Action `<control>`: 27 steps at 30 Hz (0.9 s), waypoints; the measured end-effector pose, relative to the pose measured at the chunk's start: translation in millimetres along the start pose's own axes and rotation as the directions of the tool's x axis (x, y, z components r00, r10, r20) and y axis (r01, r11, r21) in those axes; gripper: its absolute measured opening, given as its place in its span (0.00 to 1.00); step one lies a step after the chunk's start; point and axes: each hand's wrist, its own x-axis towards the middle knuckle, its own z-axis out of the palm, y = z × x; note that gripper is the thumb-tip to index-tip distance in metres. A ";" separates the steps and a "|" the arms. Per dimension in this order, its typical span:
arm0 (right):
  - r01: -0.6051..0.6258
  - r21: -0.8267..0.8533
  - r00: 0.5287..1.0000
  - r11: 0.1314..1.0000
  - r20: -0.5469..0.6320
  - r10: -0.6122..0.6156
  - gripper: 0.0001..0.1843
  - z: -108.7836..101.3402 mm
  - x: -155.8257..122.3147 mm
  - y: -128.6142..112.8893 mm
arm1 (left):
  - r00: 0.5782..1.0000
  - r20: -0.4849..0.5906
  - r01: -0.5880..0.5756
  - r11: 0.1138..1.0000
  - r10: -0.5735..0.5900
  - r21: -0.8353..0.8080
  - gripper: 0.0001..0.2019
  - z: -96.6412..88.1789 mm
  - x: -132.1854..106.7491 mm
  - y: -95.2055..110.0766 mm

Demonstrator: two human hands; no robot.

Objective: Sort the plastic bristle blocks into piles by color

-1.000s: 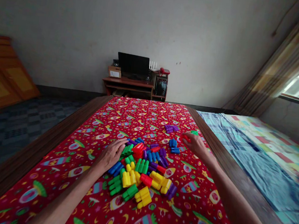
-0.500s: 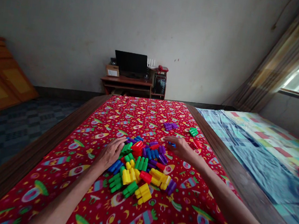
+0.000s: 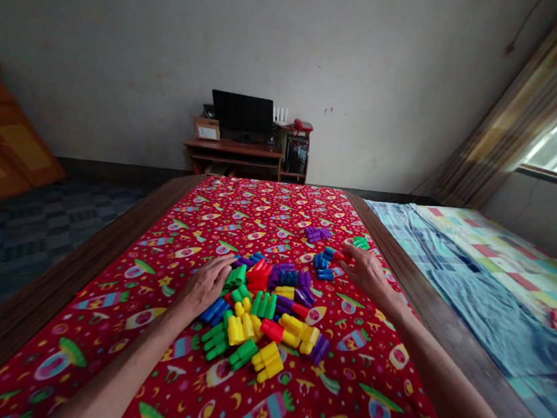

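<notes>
My left hand lies along the left side of a heap of plastic building blocks, fingers stretched out and against the green block. Red blocks, yellow blocks and purple blocks make up much of the heap. To the right, the fingers of my right hand are closed on a red block; the grip is partly hidden. Just left of those fingertips are several blue blocks. A green block sits right behind this hand.
A red patterned cloth covers the long table, whose dark wooden edge shows on the right. Purple blocks lie farther back. Beyond the table stands a desk with a monitor; a bed is on the right.
My right hand has moved right and slightly back, and a red block now shows at its fingertips. Blue blocks beside it are uncovered. My left hand stays by the heap.
</notes>
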 end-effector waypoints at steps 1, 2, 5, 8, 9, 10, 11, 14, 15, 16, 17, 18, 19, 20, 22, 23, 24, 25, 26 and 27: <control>-0.020 -0.036 1.000 0.999 -0.016 0.020 0.09 -4.0 -6.2 11.2 | 1.000 -0.003 0.001 1.000 -0.001 -0.002 0.25 0.4 0.0 -0.2; -0.034 -0.070 0.999 0.997 -0.025 0.032 0.09 -6.3 -12.3 21.2 | 1.000 -0.007 0.003 1.000 -0.003 -0.002 0.25 0.8 0.0 -0.4; -0.069 -0.181 0.998 0.981 -0.017 0.067 0.08 -4.2 -28.6 42.1 | 1.000 -0.007 0.009 1.000 -0.009 0.002 0.25 0.9 0.2 -0.6; -0.038 -0.220 0.999 0.975 0.024 0.045 0.08 5.4 -40.6 50.2 | 1.000 -0.001 0.006 1.000 -0.006 0.011 0.25 -0.4 0.6 0.3; -0.007 -0.213 0.999 0.977 0.038 0.015 0.08 8.4 -43.6 51.2 | 1.000 0.003 0.002 1.000 -0.002 0.012 0.25 -0.9 0.7 0.8; 0.030 -0.198 0.999 0.980 0.048 -0.021 0.08 10.8 -46.3 52.0 | 1.000 0.006 -0.003 1.000 0.002 0.012 0.25 -1.2 0.7 1.2; 0.065 -0.179 0.997 0.982 0.053 -0.056 0.07 12.3 -48.6 52.8 | 1.000 0.009 -0.005 1.000 0.005 0.011 0.25 -1.3 0.6 1.4; 0.114 -0.124 0.993 0.986 0.023 -0.112 0.08 11.5 -53.3 55.1 | 1.000 0.011 0.004 1.000 -0.005 0.008 0.25 -0.1 0.0 0.5; 0.120 -0.103 0.993 0.987 0.004 -0.121 0.08 9.6 -54.2 55.2 | 1.000 0.011 0.009 1.000 -0.009 0.005 0.25 0.5 0.0 -0.1; 0.127 -0.077 0.991 0.989 -0.024 -0.129 0.09 7.1 -54.6 54.4 | 1.000 0.014 0.012 1.000 -0.012 0.002 0.25 0.7 0.1 -0.5; 0.136 -0.042 0.988 0.990 -0.064 -0.138 0.10 4.1 -54.5 52.0 | 1.000 0.012 0.013 1.000 -0.013 -0.001 0.24 0.2 0.6 -0.3; 0.143 0.003 0.984 0.990 -0.109 -0.142 0.10 0.9 -54.1 47.9 | 1.000 -0.006 0.013 1.000 -0.013 -0.003 0.23 -1.2 1.6 1.2; 0.151 0.061 0.977 0.987 -0.159 -0.139 0.09 -2.4 -53.2 41.5 | 0.999 -0.043 0.010 1.000 -0.011 -0.003 0.22 -3.8 3.0 4.5; 0.153 0.130 0.971 0.980 -0.204 -0.125 0.08 -5.5 -51.9 32.9 | 0.995 -0.097 0.007 1.000 -0.007 -0.001 0.21 -7.6 4.9 10.3; 0.157 0.280 0.963 0.947 -0.257 -0.083 0.06 -10.5 -48.7 9.4 | 0.977 -0.214 -0.003 1.000 0.003 -0.001 0.20 -18.3 9.0 30.4; 0.170 0.350 0.962 0.921 -0.262 -0.078 0.07 -12.0 -46.9 -4.9 | 0.969 -0.245 -0.018 1.000 0.015 -0.010 0.20 -24.3 10.6 44.7; 0.194 0.410 0.961 0.891 -0.262 -0.088 0.07 -12.8 -45.2 -20.2 | 0.972 -0.232 -0.032 0.999 0.024 -0.031 0.20 -29.9 11.6 61.2; 0.227 0.459 0.959 0.859 -0.261 -0.114 0.07 -12.9 -43.7 -35.9 | 0.980 -0.192 -0.059 0.996 0.046 -0.063 0.20 -34.6 11.5 78.8; 0.267 0.497 0.953 0.825 -0.261 -0.151 0.06 -12.5 -42.6 -51.5 | 0.988 -0.130 -0.100 0.991 0.088 -0.093 0.19 -38.0 10.2 96.5; 0.310 0.525 0.945 0.793 -0.266 -0.193 0.05 -11.7 -42.0 -66.2 | 0.988 -0.055 -0.153 0.981 0.147 -0.120 0.19 -39.8 7.8 113.2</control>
